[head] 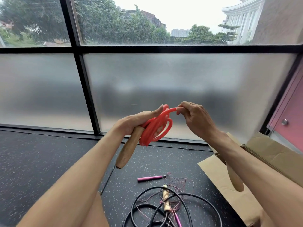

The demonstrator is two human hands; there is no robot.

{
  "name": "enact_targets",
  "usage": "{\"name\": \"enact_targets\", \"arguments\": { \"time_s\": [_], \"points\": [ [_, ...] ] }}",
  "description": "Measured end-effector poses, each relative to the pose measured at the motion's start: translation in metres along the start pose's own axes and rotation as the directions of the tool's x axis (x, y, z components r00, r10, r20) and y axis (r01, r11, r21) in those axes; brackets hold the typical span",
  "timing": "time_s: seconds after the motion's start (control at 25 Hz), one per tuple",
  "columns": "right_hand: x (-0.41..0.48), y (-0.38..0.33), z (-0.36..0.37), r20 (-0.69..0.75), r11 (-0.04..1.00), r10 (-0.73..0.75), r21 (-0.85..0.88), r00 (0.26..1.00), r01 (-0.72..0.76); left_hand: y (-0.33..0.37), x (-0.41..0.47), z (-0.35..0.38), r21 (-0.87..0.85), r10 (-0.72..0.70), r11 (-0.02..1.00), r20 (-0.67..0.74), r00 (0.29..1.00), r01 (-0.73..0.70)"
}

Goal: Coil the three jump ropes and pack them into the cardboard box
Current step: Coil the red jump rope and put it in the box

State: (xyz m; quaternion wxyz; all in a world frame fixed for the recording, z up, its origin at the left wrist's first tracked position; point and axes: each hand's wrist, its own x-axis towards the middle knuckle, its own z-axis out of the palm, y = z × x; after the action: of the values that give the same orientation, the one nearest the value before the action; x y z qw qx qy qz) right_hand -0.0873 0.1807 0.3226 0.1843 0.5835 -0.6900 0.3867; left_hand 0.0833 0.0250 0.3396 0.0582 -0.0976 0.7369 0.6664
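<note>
Fingers (pixel 180 110) of the right hand (pixel 195 118) pinch the top loop of the red rope (pixel 157 128), just above the middle of the frame. The left hand (pixel 137 120) grips the coil together with a wooden handle (pixel 129 148). Its thumb lies along the top of the loops, its other fingers curl through them, and the handle slants down to the lower left. A second handle (pixel 234 176) hangs under the right forearm, and the arm hides how it joins the rope. Behind that handle, at the right edge, the cardboard box (pixel 278 153) stands open on the floor (pixel 49 161) with its flaps spread. At bottom centre the black rope (pixel 152 187) lies in loose loops, tangled with the thin pink rope (pixel 177 219), and a small wooden grip (pixel 165 200) lies among them. One pink handle (pixel 149 178) lies just above the tangle. The floor is dark and speckled. A black-framed window (pixel 164 89), frosted in its lower panes, fills the upper frame.
</note>
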Motion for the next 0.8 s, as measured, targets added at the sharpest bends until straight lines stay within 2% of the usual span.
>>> {"name": "enact_targets", "arguments": {
  "time_s": [0.2, 0.32, 0.52, 0.6, 0.68, 0.76, 0.8],
  "points": [
    [0.001, -0.003, -0.003, 0.033, 0.963, 0.208, 0.167, 0.978, -0.211, 0.003, -0.008, 0.007, -0.188, 0.051, 0.982, 0.134, 0.990, -0.026],
    [0.000, 0.002, -0.001, 0.059, 0.914, 0.319, 0.244, 0.946, -0.324, 0.004, -0.007, 0.013, -0.201, 0.081, 0.978, 0.106, 0.991, -0.059],
    [0.000, 0.002, 0.017, 0.106, 0.817, 0.383, 0.426, 0.918, -0.390, 0.012, -0.002, 0.021, -0.281, 0.193, 0.946, 0.088, 0.977, -0.161],
    [-0.001, -0.001, 0.024, 0.192, 0.716, 0.434, 0.520, 0.880, -0.466, 0.013, -0.002, 0.020, -0.290, 0.208, 0.939, 0.056, 0.977, -0.183],
    [-0.005, -0.006, 0.030, 0.316, 0.558, 0.469, 0.618, 0.825, -0.554, 0.013, -0.001, 0.017, -0.294, 0.238, 0.929, 0.004, 0.971, -0.226],
    [-0.010, -0.009, 0.033, 0.426, 0.432, 0.460, 0.660, 0.779, -0.615, 0.015, -0.001, 0.016, -0.322, 0.296, 0.898, -0.064, 0.953, -0.300],
    [-0.012, -0.011, 0.035, 0.475, 0.403, 0.443, 0.652, 0.760, -0.642, 0.016, -0.001, 0.015, -0.350, 0.329, 0.871, -0.103, 0.939, -0.344]
  ]
}}
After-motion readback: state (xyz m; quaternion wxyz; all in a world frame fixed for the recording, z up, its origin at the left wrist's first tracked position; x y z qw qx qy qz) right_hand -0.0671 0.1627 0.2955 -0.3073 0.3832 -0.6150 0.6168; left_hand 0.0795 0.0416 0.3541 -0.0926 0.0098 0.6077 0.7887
